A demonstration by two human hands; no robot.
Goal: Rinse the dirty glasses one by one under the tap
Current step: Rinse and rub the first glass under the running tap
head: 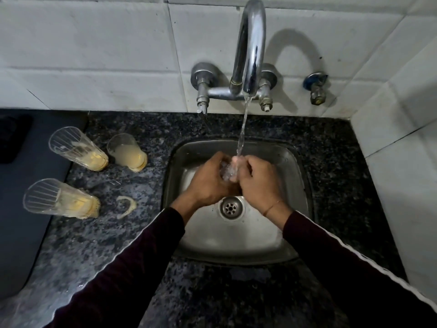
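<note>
Over the steel sink (290, 162), my left hand (208, 183) and my right hand (257, 183) close together around a clear glass (225, 170), which is mostly hidden between them. Water runs from the chrome tap (250, 48) onto the glass and my right fingers. Three dirty glasses with yellowish residue stand on the dark granite counter to the left: a ribbed one (75, 147) at the back, a shorter one (126, 150) beside it, and another ribbed one (59, 197) nearer me.
A yellowish ring stain (126, 205) marks the counter (331, 162) between the near glass and the sink. A dark mat (21, 209) lies at the far left. White tiled walls close off the back and right. A small valve (316, 87) sticks out right of the tap.
</note>
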